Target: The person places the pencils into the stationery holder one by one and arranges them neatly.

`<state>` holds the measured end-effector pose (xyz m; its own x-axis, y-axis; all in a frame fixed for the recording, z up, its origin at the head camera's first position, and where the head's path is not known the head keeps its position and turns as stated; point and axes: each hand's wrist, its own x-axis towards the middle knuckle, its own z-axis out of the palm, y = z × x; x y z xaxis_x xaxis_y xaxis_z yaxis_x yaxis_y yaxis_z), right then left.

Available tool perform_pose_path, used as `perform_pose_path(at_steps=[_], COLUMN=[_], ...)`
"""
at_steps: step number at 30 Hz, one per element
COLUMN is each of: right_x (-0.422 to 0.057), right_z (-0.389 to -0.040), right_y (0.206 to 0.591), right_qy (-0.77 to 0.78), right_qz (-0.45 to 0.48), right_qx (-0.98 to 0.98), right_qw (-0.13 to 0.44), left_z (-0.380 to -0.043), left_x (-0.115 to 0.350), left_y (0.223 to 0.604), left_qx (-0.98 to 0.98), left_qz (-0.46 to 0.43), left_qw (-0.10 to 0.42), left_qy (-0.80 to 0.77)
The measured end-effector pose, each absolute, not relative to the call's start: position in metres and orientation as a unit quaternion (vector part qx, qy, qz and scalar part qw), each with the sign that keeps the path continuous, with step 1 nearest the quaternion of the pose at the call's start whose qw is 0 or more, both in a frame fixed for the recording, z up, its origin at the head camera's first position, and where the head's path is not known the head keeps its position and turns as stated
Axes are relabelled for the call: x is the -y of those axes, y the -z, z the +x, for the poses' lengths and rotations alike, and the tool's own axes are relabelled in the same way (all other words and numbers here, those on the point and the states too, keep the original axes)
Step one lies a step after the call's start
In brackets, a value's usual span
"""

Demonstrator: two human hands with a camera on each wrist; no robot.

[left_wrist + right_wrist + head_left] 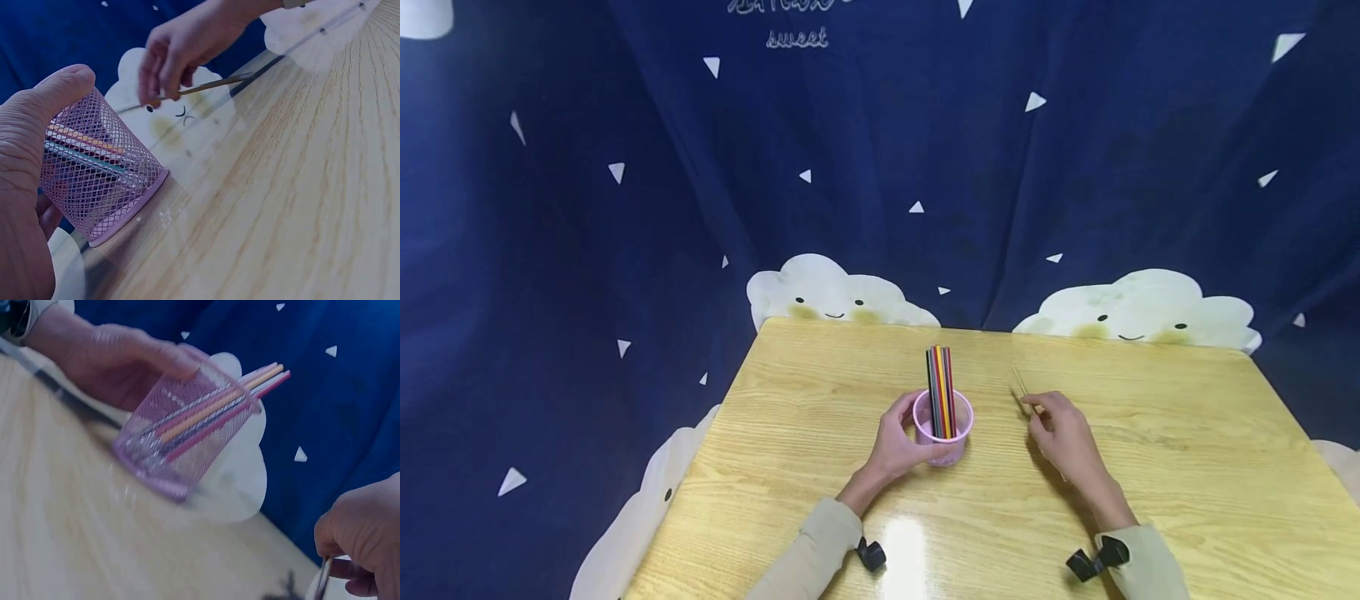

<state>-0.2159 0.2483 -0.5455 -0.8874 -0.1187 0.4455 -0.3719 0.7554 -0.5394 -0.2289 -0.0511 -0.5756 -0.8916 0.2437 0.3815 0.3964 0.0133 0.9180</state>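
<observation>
My left hand (898, 443) grips a pink mesh pencil cup (946, 455) from its left side, thumb and fingers curved round the wall. Several coloured pencils (939, 392) stand in the cup, leaning together, with their upper ends above the rim. To the right of the cup, my right hand (1065, 435) pinches a thin yellowish pencil (1019, 382) between thumb and fingers. In the left wrist view this pencil (215, 84) slants just over the table. The right wrist view shows only a short part of it, the rest hidden by the hand.
The light wood table (820, 375) reaches back to a dark blue curtain (865, 150) printed with clouds and white triangles. Black straps with small devices (871, 554) sit at both wrists, over beige sleeves (816, 550).
</observation>
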Motion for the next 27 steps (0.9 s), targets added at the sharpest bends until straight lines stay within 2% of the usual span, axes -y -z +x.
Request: perform_pose_path(at_steps=[7, 19, 27], right_x=[-0.232, -0.214, -0.204], right_z=[-0.222, -0.23, -0.232], right_y=[0.523, 0.495, 0.477], right_qy=[-0.362, -0.398, -0.417], right_qz=[0.161, 0.181, 0.198], right_qx=[0.887, 0.86, 0.842], right_qw=[0.237, 0.264, 0.279], left_z=[-0.23, -0.229, -0.215], left_x=[0.05, 0.049, 0.051], left_y=[0.576, 0.576, 0.547], left_qx=[0.7, 0.702, 0.692], left_qz=[-0.232, -0.231, -0.235], left_qw=[0.069, 0.073, 0.066], left_qy=[0.672, 0.669, 0.679])
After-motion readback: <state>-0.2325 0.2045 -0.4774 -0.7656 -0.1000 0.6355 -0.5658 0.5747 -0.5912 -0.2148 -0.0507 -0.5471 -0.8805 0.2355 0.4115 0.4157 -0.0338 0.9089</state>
